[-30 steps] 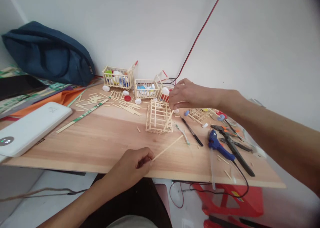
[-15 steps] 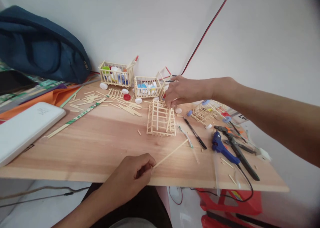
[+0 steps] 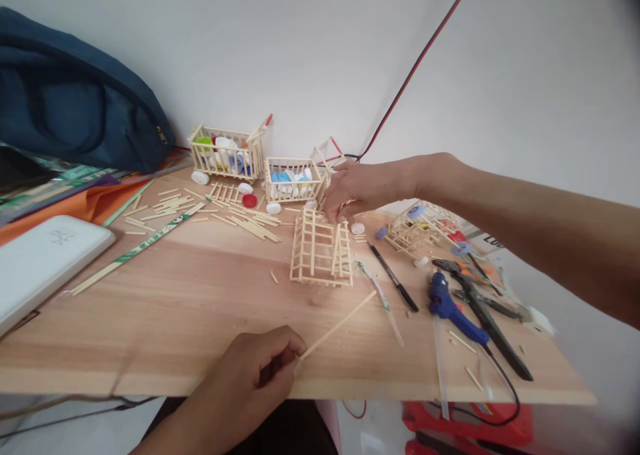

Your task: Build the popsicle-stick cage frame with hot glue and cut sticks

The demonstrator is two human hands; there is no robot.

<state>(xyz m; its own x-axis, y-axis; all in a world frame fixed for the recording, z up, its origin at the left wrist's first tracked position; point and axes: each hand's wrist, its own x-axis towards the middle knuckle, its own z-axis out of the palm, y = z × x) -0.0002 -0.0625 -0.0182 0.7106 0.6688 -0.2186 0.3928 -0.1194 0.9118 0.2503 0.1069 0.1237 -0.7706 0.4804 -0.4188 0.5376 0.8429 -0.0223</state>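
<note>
- Left grip (image 3: 260, 375) pinches one end of a thin stick (image 3: 336, 324), which slants away beyond it.
- Right grip (image 3: 353, 188) curls onto the stick cage (image 3: 320, 252) just beneath; I cannot tell whether it is grasping it.

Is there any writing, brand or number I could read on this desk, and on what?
No text here reads clearly.
White power bank: faint grey logo, too small to read.
Long flat stick: green and white print, blurred.
Papers at far left: green print, blurred.
White item at far right: dark letters, partly hidden, unreadable.
Thin stick in the left hand: no print.
</note>
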